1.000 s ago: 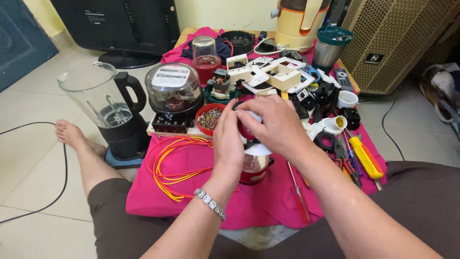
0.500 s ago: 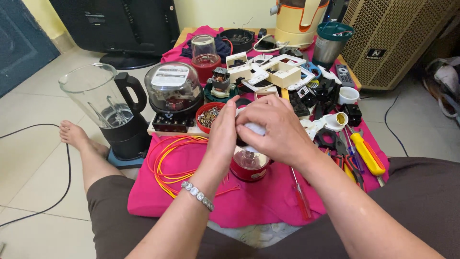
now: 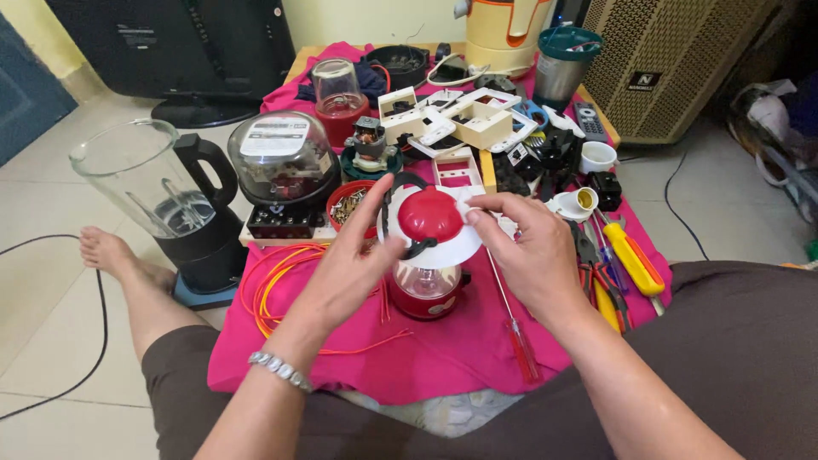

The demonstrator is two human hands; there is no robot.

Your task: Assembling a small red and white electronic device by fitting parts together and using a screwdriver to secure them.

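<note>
While both hands meet over the middle of the pink cloth (image 3: 443, 358), they hold a white disc with a red dome (image 3: 431, 220) above a small red-based jar (image 3: 426, 290). The left hand (image 3: 349, 268) has its fingers spread, thumb reaching up along the disc's left rim, palm toward the jar but whether it touches the glass cannot be told. The right hand (image 3: 528, 255) pinches the disc's right edge between thumb and forefinger, the other fingers curled loosely behind. The jar stands upright on the cloth, just below the disc.

Room is tight. Orange wire loops (image 3: 273, 285) lie just left of the jar, running under the left wrist. A red-handled screwdriver (image 3: 515, 336) lies close on the jar's right, under the right hand. A yellow-handled tool (image 3: 632, 260) and pliers lie near the cloth's right edge. Behind the disc sit a red bowl of small metal parts (image 3: 348, 204) and a domed meter (image 3: 281, 170); a blender with a clear jug (image 3: 162, 200) stands off the cloth's left edge on the floor. The nearest open patch of cloth is in front of the jar, toward the person's lap.
</note>
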